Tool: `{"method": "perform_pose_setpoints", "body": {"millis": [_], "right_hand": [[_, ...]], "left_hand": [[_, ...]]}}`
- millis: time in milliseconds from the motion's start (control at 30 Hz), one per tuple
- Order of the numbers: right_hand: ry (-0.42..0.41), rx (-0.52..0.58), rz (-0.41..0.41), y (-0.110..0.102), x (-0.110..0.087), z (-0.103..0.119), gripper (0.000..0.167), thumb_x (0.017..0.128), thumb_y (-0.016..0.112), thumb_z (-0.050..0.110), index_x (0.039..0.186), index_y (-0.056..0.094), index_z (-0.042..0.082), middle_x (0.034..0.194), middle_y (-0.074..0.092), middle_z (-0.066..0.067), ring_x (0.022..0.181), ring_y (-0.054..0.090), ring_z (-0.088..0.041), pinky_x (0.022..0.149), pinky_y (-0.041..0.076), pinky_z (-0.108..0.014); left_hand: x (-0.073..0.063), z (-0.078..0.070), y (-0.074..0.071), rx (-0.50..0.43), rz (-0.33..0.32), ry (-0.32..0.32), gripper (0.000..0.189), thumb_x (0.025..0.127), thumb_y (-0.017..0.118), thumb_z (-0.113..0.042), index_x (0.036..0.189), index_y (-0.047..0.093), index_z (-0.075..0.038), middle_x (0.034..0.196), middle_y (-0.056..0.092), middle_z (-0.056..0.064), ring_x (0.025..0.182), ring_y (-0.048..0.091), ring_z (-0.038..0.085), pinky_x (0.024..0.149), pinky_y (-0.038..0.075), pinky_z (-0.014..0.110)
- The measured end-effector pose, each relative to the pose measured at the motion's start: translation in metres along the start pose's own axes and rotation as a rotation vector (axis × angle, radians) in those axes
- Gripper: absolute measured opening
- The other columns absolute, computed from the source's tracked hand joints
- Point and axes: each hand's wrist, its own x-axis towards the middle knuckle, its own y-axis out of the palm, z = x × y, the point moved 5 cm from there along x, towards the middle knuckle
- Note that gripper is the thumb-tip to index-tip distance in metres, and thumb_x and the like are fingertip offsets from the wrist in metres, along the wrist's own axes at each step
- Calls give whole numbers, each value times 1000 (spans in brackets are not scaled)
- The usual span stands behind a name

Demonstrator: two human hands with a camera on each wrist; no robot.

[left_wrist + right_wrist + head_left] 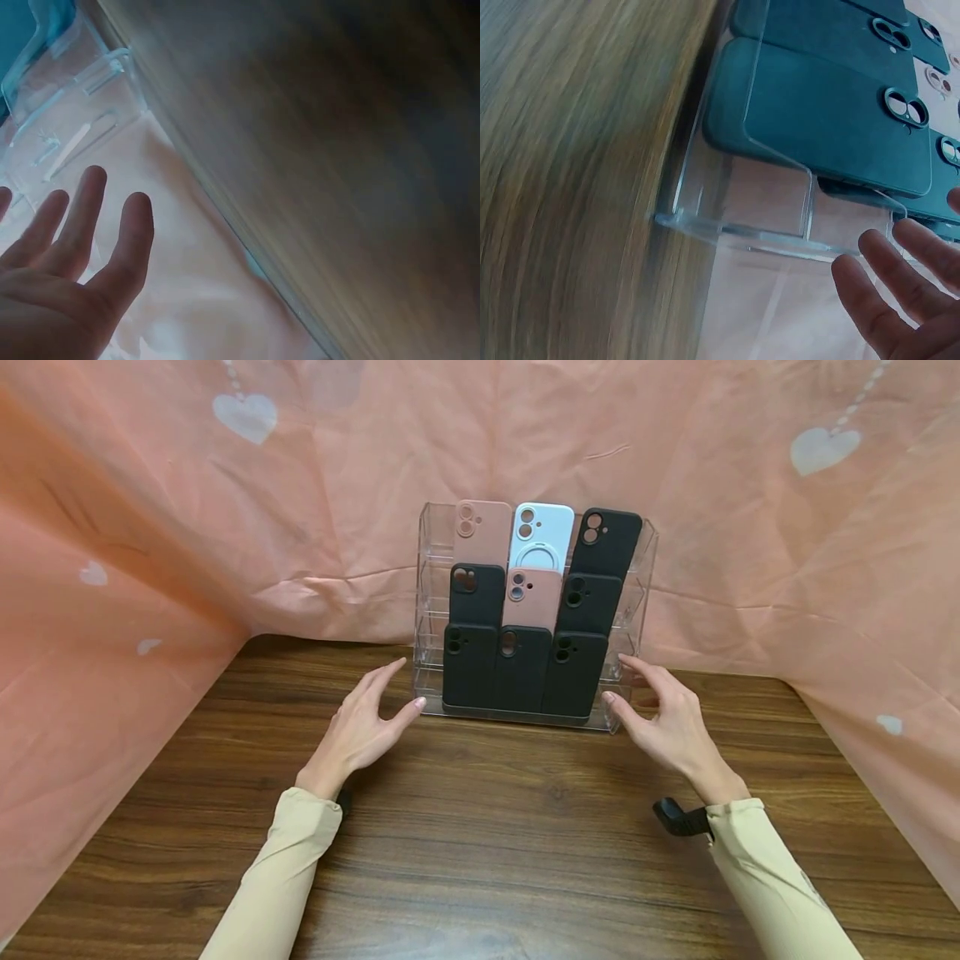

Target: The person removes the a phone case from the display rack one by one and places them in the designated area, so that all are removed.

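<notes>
A clear acrylic display stand (433, 535) holds phone cases in three stepped rows of three. On top are a pink case (483, 539), a white case (542, 539) with a ring on its back, and a black case (606, 547). In the middle row a pink case (534, 597) sits between two black ones; the bottom row is black, including a case (522, 672) with an oval camera cutout. My left hand (358, 722), fingers spread, is beside the stand's lower left side. At the lower right side, my right hand (667, 718) has its fingertips close to the clear wall (772, 195). Neither hand holds anything.
The stand is on a dark wood-grain table (525, 827) near its back edge. Peach fabric (345, 468) with white hearts hangs behind and along both sides. A black strap device (682, 818) is on the right wrist, by the cream sleeve (772, 877).
</notes>
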Motion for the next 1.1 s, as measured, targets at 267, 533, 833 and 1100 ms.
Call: {"method": "perform_pose_setpoints", "body": {"millis": [267, 533, 833, 1100], "right_hand": [[100, 111, -58, 2, 8, -8, 47, 94, 72, 14, 140, 61, 11, 121, 72, -21, 91, 63, 14, 76, 51, -1], [143, 111, -52, 3, 20, -11, 47, 96, 69, 17, 141, 59, 9, 116, 74, -21, 83, 57, 25, 74, 48, 2], [166, 92, -23, 7, 33, -10, 45, 97, 68, 18, 140, 60, 9, 105, 76, -19, 77, 58, 22, 69, 48, 0], [183, 18, 1, 13, 39, -8, 46, 96, 70, 21, 140, 61, 15, 99, 77, -13, 73, 60, 13, 65, 48, -7]], "left_hand": [[14, -6, 2, -177, -97, -5, 63, 95, 69, -43, 150, 49, -20, 140, 59, 14, 114, 69, 31, 99, 55, 53], [22, -11, 5, -294, -155, -75, 42, 96, 70, -29, 134, 59, -17, 121, 68, 9, 102, 74, 27, 88, 61, 45], [28, -11, 7, -327, -211, -113, 37, 94, 71, -30, 128, 63, -18, 113, 72, 9, 101, 73, 27, 89, 58, 45], [33, -10, 9, -388, -260, -145, 30, 94, 71, -25, 122, 67, -16, 107, 73, 11, 97, 73, 28, 85, 56, 36]]}}
